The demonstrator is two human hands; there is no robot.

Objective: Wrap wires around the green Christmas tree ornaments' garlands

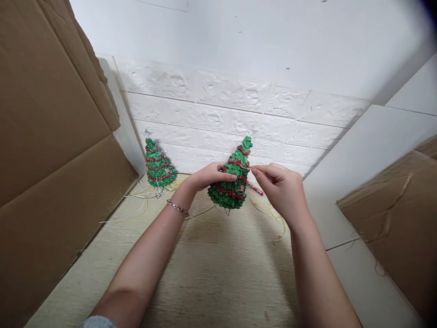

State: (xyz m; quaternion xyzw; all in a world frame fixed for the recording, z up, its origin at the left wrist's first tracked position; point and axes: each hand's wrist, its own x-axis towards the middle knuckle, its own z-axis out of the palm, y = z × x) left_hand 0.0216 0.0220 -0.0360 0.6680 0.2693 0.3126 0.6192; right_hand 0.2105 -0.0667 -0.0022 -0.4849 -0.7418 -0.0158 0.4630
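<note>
Right hand's pinching a thin yellow strand between thumb and fingertips, and the green tree sits just left of that pinch. Left hand's wrapped round it, near-upright, star end leaning right.

The one view looks out from the person's head, facing forward and down, close behind the left hand and right hand near the centre; the table spreads toward six o'clock, brown cardboard borders nine, and the white wall fills twelve.
</note>
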